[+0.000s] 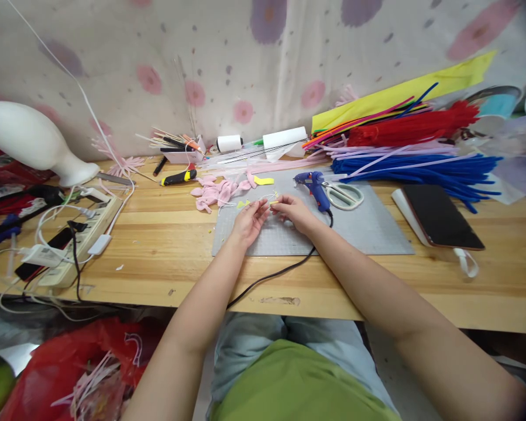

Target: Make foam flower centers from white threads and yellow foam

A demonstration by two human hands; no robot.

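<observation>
My left hand [251, 222] is over the grey cutting mat [368, 231], its fingers curled together. Whatever lies between them is too small to make out. Close beside it, my right hand [292, 211] pinches a small yellow piece [274, 203] between thumb and fingertips. A thin white strand [266, 196] shows just behind both hands. Small yellow-green bits [242, 204] lie by the left fingers. Pink fuzzy pieces [216, 192] and a yellow strip [263, 180] rest beyond. Right of my hands are a blue glue gun [314, 190] and scissors [345, 196] with pale handles.
Bundles of blue [412, 175] and red pipe cleaners [414, 124] fill the back right. A black tablet [440, 216] lies at right. At left are a power strip [85, 240] with cables and a white foam head [30, 137]. The glue gun's black cord [280, 272] crosses the front edge.
</observation>
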